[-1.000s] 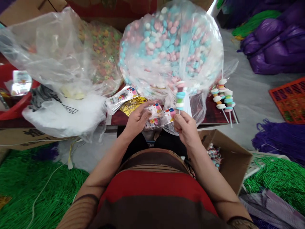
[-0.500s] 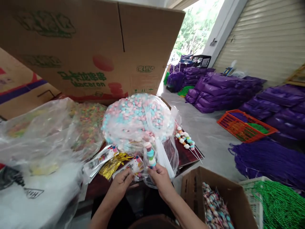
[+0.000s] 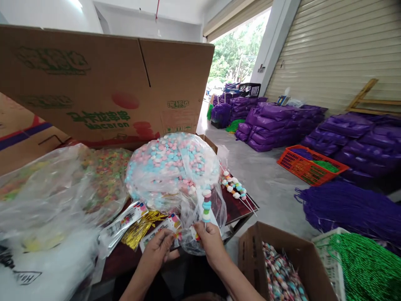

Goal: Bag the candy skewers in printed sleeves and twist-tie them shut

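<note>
My right hand point(image 3: 209, 239) pinches the lower end of an upright candy skewer point(image 3: 206, 205) with pink, blue, green and white pieces. To its left, my left hand point(image 3: 163, 244) has its fingers curled together; whatever they hold is too small to make out. Behind both hands lies a big clear bag of pink, blue and white candies point(image 3: 172, 167). Gold twist ties point(image 3: 142, 228) and printed clear wrappers point(image 3: 123, 223) lie left of my hands. Several finished skewers point(image 3: 234, 186) rest at the table's right corner.
A large cardboard box point(image 3: 103, 88) stands behind the table. Left are a bag of colourful rings point(image 3: 105, 179) and a white plastic bag point(image 3: 56, 259). An open carton of candy skewers point(image 3: 285, 271) sits low at right, near an orange crate point(image 3: 310, 165) and purple sacks point(image 3: 272, 121).
The view has tilted up and turned slightly. The skewer in my right hand now stands straighter and farther right of my left hand.
</note>
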`<action>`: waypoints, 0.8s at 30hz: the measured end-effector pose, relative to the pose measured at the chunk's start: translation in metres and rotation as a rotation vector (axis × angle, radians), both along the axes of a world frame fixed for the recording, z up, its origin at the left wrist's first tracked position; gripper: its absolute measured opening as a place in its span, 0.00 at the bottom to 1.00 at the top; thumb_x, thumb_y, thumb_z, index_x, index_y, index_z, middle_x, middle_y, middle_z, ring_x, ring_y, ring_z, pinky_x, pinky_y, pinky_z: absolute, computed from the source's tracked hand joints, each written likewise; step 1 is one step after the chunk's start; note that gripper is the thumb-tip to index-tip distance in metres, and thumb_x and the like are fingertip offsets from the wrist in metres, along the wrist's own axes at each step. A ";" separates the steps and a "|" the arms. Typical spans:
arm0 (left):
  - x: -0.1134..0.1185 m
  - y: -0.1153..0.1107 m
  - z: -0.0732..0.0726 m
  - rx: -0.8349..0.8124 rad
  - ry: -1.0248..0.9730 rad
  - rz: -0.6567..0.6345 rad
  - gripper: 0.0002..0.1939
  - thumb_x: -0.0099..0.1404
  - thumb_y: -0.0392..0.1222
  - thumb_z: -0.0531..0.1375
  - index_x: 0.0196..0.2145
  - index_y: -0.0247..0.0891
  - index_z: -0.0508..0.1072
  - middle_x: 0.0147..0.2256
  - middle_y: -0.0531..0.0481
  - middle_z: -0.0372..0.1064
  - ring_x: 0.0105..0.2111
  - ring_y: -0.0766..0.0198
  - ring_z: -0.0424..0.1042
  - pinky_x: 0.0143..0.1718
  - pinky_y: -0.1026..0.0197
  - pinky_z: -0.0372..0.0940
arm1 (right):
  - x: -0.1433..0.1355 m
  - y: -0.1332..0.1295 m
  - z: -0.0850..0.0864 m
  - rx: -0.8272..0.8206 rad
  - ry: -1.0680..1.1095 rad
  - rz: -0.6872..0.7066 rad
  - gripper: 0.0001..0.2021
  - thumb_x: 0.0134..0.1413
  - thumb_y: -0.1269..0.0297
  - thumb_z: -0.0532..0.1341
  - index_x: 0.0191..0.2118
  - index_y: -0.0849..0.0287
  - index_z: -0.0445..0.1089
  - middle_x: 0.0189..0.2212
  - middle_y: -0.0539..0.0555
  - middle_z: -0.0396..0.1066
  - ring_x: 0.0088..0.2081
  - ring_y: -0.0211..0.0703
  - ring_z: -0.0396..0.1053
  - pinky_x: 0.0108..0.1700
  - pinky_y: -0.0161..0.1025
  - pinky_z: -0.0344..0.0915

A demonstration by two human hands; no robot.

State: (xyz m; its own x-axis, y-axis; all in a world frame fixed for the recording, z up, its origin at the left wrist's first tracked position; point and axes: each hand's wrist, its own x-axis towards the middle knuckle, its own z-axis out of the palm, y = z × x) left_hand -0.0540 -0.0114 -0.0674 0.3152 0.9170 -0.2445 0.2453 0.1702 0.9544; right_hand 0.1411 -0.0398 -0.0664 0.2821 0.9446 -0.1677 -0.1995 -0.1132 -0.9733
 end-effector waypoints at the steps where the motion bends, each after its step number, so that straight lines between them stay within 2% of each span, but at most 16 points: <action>1: 0.001 -0.002 0.002 0.000 -0.011 0.025 0.31 0.57 0.75 0.60 0.29 0.41 0.72 0.16 0.58 0.56 0.18 0.66 0.54 0.23 0.62 0.54 | 0.000 -0.001 0.004 -0.008 -0.043 -0.007 0.32 0.44 0.30 0.64 0.18 0.55 0.56 0.14 0.44 0.48 0.21 0.33 0.46 0.23 0.36 0.42; 4: 0.001 -0.007 0.010 0.045 -0.082 0.137 0.30 0.60 0.72 0.62 0.24 0.40 0.67 0.17 0.56 0.59 0.19 0.68 0.57 0.24 0.62 0.55 | 0.004 -0.008 0.023 -0.008 -0.175 0.062 0.27 0.46 0.36 0.65 0.20 0.56 0.62 0.17 0.46 0.55 0.24 0.35 0.51 0.25 0.35 0.49; 6: -0.003 -0.007 0.014 0.048 -0.259 0.259 0.30 0.58 0.70 0.65 0.23 0.40 0.63 0.16 0.60 0.54 0.17 0.71 0.54 0.23 0.63 0.55 | 0.012 -0.013 0.036 0.068 -0.222 0.113 0.21 0.49 0.42 0.65 0.26 0.58 0.69 0.21 0.46 0.61 0.27 0.36 0.56 0.29 0.35 0.55; 8: -0.010 -0.005 0.015 0.005 -0.457 0.311 0.32 0.54 0.68 0.69 0.23 0.40 0.60 0.16 0.63 0.50 0.16 0.74 0.51 0.24 0.64 0.58 | 0.023 -0.018 0.046 0.118 -0.283 0.149 0.16 0.52 0.48 0.64 0.32 0.58 0.73 0.24 0.46 0.66 0.29 0.37 0.60 0.33 0.34 0.59; 10: -0.020 -0.004 0.014 -0.047 -0.564 0.312 0.32 0.50 0.65 0.73 0.24 0.40 0.60 0.15 0.65 0.48 0.15 0.75 0.51 0.23 0.65 0.59 | 0.035 -0.025 0.054 0.139 -0.370 0.171 0.12 0.55 0.53 0.62 0.31 0.57 0.74 0.24 0.46 0.66 0.28 0.37 0.62 0.33 0.34 0.60; 13: -0.031 -0.005 0.014 -0.098 -0.644 0.303 0.31 0.48 0.62 0.76 0.26 0.39 0.63 0.15 0.65 0.49 0.14 0.75 0.52 0.23 0.64 0.60 | 0.052 -0.037 0.062 0.191 -0.512 0.233 0.13 0.59 0.58 0.60 0.25 0.57 0.72 0.22 0.47 0.67 0.27 0.37 0.64 0.32 0.35 0.61; 18: -0.037 -0.007 0.011 -0.082 -0.697 0.240 0.30 0.51 0.62 0.74 0.25 0.39 0.63 0.15 0.65 0.49 0.14 0.76 0.52 0.24 0.64 0.61 | 0.069 -0.048 0.068 0.327 -0.652 0.325 0.10 0.60 0.60 0.62 0.33 0.55 0.79 0.24 0.49 0.75 0.27 0.40 0.71 0.32 0.36 0.67; 24: -0.040 -0.004 0.004 -0.077 -0.683 0.193 0.26 0.53 0.61 0.74 0.27 0.39 0.68 0.15 0.64 0.51 0.14 0.75 0.52 0.25 0.62 0.63 | 0.077 -0.049 0.068 0.419 -0.734 0.333 0.08 0.62 0.62 0.63 0.38 0.52 0.82 0.26 0.49 0.79 0.27 0.39 0.75 0.32 0.34 0.70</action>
State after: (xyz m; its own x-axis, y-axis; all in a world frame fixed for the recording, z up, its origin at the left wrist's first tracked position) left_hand -0.0939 -0.0155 -0.0635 0.2544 0.9601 -0.1164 -0.4445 0.2230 0.8676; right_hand 0.2178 -0.0888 0.0013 -0.1160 0.9394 0.3226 0.4667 0.3383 -0.8172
